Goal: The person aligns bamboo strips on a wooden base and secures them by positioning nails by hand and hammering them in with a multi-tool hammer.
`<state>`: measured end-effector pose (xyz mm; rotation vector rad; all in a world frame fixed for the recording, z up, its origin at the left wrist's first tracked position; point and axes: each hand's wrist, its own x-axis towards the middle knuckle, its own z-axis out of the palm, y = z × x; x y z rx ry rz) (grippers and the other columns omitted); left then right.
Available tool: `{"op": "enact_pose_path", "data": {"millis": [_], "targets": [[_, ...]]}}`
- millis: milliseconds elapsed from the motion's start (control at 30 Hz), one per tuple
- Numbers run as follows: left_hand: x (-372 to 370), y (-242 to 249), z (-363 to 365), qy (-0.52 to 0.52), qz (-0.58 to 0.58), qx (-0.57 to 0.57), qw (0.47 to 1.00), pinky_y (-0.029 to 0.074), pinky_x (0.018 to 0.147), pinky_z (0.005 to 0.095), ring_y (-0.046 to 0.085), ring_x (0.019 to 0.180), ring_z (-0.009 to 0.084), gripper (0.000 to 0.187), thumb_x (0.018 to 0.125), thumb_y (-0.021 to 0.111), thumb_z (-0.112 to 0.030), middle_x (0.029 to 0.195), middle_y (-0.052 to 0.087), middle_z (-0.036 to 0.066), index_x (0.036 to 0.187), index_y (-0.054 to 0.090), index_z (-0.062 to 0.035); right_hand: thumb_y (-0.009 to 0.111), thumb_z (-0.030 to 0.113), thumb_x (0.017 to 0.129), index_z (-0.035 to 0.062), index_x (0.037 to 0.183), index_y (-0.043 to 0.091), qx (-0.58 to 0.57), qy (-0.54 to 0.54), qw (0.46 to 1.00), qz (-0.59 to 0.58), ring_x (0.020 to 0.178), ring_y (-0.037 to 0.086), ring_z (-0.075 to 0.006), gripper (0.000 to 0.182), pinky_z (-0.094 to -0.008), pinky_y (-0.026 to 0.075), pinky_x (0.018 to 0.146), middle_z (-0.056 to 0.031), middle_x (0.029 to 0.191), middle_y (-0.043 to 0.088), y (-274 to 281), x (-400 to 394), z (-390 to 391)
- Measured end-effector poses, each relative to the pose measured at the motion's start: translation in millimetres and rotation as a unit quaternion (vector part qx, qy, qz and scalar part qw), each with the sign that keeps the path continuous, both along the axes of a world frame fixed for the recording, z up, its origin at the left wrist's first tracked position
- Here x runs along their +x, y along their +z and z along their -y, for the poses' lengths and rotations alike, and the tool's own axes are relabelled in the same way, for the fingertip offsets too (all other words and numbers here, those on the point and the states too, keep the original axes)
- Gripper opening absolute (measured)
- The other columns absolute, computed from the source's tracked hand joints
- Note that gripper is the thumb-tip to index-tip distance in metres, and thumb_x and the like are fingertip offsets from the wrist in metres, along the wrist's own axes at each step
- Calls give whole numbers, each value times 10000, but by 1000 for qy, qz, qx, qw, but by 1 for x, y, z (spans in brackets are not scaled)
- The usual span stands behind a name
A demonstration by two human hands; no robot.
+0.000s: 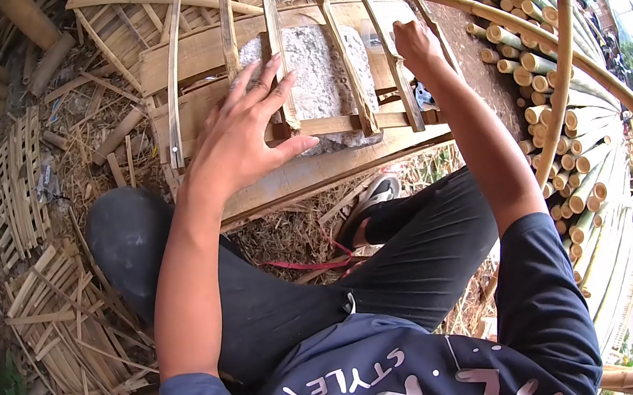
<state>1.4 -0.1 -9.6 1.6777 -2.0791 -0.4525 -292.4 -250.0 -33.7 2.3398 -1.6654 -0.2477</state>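
My left hand [242, 134] lies with fingers spread over a bamboo crosspiece and an upright bamboo slat [278, 52]. Under them is a rough whitish stone block [319, 70], resting on a wooden plank bench [312, 171]. Several long slats run away from me across the crosspiece [325, 126], forming a frame. My right hand [418, 46] is closed in a fist beside the right-hand slats [392, 57]; what its fingers hold, if anything, is hidden. A small bluish-white packet or scrap [424, 98] sits below that hand.
Stacked cut bamboo poles [535, 66] fill the right side, with long curved bamboo lengths [562, 53] in front. Bamboo offcuts [58, 319] and a slatted bamboo panel [18, 186] lie on the left. A red strap [307, 265] lies on the ground between my legs.
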Motion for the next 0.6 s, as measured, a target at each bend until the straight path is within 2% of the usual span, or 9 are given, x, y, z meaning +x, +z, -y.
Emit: {"op": "enact_pose_path", "data": {"millis": [133, 267, 333, 367, 400, 467, 533, 567, 600], "targets": [[-1, 1, 0, 2, 3, 4, 1000, 303, 1189, 680, 216, 1576, 281, 964, 794, 688, -756, 1699, 280, 14, 1570, 447, -236, 544, 70, 979, 30, 1041, 720, -34, 30, 999, -11, 945, 758, -371, 191, -443, 636, 775, -212, 1013, 752, 7, 0, -10], [-1, 6, -3, 6, -2, 14, 1000, 285, 1226, 618, 214, 1576, 279, 917, 812, 752, -634, 1694, 297, -4, 1587, 415, -277, 532, 58, 966, 28, 1041, 707, -20, 40, 999, 30, 909, 750, -405, 193, -478, 622, 771, -241, 945, 739, 29, -3, -21], [-2, 10, -4, 9, 1, 24, 1000, 290, 1225, 615, 215, 1576, 280, 916, 812, 757, -626, 1694, 295, -10, 1586, 417, -273, 525, 53, 959, 29, 1034, 695, -7, 44, 996, 71, 890, 741, -426, 187, -499, 612, 765, -258, 900, 726, 55, -4, -40], [-2, 12, -4, 11, 2, 29, 1000, 293, 1224, 613, 215, 1576, 281, 915, 812, 759, -622, 1694, 295, -13, 1585, 418, -271, 510, 51, 952, 31, 1014, 674, -54, 57, 991, 111, 862, 725, -445, 176, -520, 596, 756, -276, 849, 702, 61, -12, -45], [-3, 12, -4, 13, -3, 27, 1000, 295, 1223, 613, 216, 1575, 282, 917, 809, 761, -622, 1695, 293, -14, 1584, 420, -270, 530, 65, 968, 54, 1013, 673, -80, 31, 988, 128, 790, 724, -433, 151, -519, 588, 748, -246, 827, 710, 73, -15, -52], [-4, 12, -5, 16, -11, 24, 1000, 299, 1220, 614, 217, 1575, 285, 921, 804, 766, -623, 1695, 291, -18, 1582, 424, -268, 600, 88, 967, 68, 994, 687, -139, 89, 967, 191, 717, 734, -381, 94, -476, 583, 695, -208, 828, 732, 86, -30, -60], [-2, 2, -2, 11, -7, 2, 1000, 312, 1191, 663, 226, 1573, 283, 939, 801, 713, -709, 1702, 272, -28, 1576, 435, -256, 677, 108, 948, 71, 952, 698, -92, 92, 937, 325, 649, 742, -295, 43, -409, 568, 638, -163, 834, 754, 106, -19, -87], [-1, -2, -1, 6, -4, -9, 1000, 318, 1177, 688, 230, 1572, 281, 954, 800, 686, -752, 1705, 263, -33, 1573, 440, -250, 717, 110, 934, 50, 931, 704, -43, 53, 918, 391, 615, 745, -204, 62, -328, 544, 576, -130, 839, 768, 105, -16, -93], [-1, -3, -1, 5, -1, -6, 1000, 321, 1175, 689, 231, 1571, 283, 958, 798, 685, -755, 1705, 260, -33, 1574, 439, -250, 721, 106, 934, 45, 939, 706, -29, 55, 907, 416, 611, 744, -191, 62, -313, 538, 562, -121, 840, 770, 106, -10, -102]]}}
